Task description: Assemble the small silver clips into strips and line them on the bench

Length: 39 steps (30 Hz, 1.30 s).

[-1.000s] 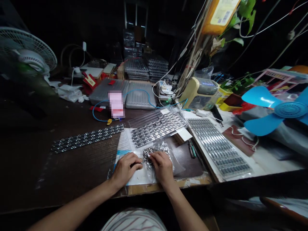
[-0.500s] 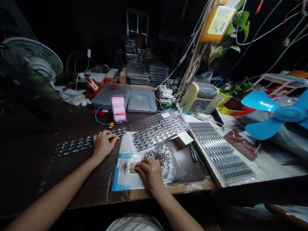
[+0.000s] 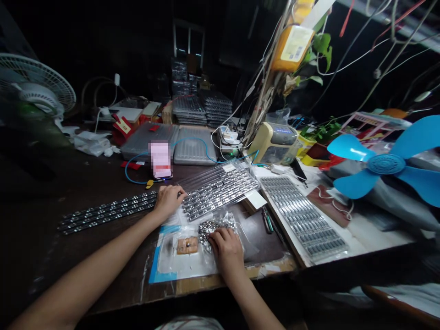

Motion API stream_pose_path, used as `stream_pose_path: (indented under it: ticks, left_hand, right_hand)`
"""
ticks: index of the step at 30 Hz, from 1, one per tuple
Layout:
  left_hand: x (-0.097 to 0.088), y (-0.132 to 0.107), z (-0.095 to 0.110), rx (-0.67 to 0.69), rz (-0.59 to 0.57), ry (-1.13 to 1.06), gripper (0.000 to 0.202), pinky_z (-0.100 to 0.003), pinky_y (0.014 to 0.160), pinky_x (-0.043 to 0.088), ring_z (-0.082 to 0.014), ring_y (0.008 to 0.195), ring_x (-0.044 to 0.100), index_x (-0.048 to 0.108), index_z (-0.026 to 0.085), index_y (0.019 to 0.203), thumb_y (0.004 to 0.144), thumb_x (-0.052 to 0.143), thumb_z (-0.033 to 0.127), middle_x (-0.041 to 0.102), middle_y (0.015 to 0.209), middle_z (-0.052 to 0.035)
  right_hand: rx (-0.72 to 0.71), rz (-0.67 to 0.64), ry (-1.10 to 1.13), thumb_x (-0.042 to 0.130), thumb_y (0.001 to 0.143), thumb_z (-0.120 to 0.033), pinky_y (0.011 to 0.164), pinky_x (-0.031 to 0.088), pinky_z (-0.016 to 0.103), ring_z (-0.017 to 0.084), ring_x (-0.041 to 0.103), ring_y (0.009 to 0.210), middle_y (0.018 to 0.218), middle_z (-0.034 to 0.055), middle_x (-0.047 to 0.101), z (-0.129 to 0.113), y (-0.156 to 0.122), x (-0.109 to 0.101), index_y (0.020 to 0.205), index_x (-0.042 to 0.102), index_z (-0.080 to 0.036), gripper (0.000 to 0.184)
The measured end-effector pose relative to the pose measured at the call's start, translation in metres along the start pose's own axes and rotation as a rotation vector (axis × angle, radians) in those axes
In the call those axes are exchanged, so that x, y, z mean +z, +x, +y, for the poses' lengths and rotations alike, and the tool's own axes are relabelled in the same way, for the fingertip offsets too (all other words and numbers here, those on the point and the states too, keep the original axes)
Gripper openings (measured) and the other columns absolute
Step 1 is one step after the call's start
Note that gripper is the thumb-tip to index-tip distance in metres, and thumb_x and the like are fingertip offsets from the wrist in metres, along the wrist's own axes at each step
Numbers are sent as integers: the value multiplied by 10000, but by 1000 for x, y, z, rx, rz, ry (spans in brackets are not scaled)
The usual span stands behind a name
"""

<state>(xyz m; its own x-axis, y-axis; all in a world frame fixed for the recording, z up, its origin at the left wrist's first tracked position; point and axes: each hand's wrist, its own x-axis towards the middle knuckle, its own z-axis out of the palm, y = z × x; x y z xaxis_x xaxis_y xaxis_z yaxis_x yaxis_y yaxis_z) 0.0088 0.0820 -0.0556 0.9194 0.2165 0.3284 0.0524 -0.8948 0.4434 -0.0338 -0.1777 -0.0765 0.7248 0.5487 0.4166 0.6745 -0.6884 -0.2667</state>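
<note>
Dark, cluttered surface [image 3: 41,192] here, and we've got the left hand [image 3: 168,201] curled closed on the ends of the metal strips [image 3: 110,208], while the right hand [image 3: 227,250] lies loosely open on the plastic bag [image 3: 223,221] of small metal parts [image 3: 208,231], probably to keep it from sliding.

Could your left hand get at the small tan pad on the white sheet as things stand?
Probably yes: the left hand sits close, with nothing between it and the tan pad.
</note>
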Motion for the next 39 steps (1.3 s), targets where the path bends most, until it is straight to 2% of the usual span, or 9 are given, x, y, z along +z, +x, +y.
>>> stream_pose_path:
  ticks: [5,7,9,12,16,21,32,36,39]
  left_hand:
    - [-24,-29,4,20,-55,-127,228,-278,736,457,-172,812,644,650,222,1003,869,466,230,701,937,-32]
    - [-32,-50,10,49,-98,-235,277,-272,752,473,-161,845,642,646,223,1034,880,417,196,681,1003,-41]
    - [-35,-73,18,74,-138,-324,252,-290,792,480,-175,887,636,663,218,984,878,435,206,674,998,-50]
    - [-30,-104,29,59,-159,-381,185,-295,809,486,-184,896,636,664,220,969,856,518,221,683,950,-43]
    - [-13,-128,36,-6,-117,-421,119,-262,715,505,-169,795,648,675,214,910,829,588,213,695,871,-30]
    - [-3,-135,37,15,-64,-452,106,-262,724,509,-168,790,647,712,213,867,815,639,270,684,848,-38]
    - [-1,-134,36,-3,-103,-411,144,-270,695,502,-166,750,623,742,230,875,812,637,306,646,800,-40]
    - [-3,-133,37,-20,-143,-409,146,-276,696,499,-172,763,621,738,223,865,819,626,306,641,807,-43]
    - [-4,-132,36,-20,-151,-433,146,-274,697,494,-171,771,621,731,234,871,831,609,301,644,808,-36]
  right_hand:
    - [29,24,66,594,865,-187,711,362,312,193,527,816,873,26,631,-4,5,6,853,615,-219,40]
    - [33,47,110,562,865,-153,725,371,310,190,531,813,862,31,631,-5,7,9,861,612,-214,80]
    - [37,61,157,526,860,-120,731,382,306,187,537,802,841,32,630,-4,7,12,867,612,-212,126]
    - [40,67,222,502,867,-120,743,402,305,187,549,813,859,35,641,-2,7,14,895,618,-213,151]
    - [35,61,243,506,880,-149,755,418,310,189,559,825,876,36,649,-2,7,13,928,629,-220,150]
    - [27,51,251,503,881,-142,752,421,308,189,554,827,870,39,642,-2,7,11,924,632,-217,156]
    - [12,61,209,524,873,-122,744,412,292,177,568,814,861,28,647,-1,7,12,928,635,-220,157]
    - [6,81,205,557,889,-177,728,376,291,170,577,802,833,14,670,-6,9,7,891,647,-227,102]
    - [17,22,261,627,863,-250,710,352,295,169,574,773,776,0,674,-18,12,4,814,654,-235,58]
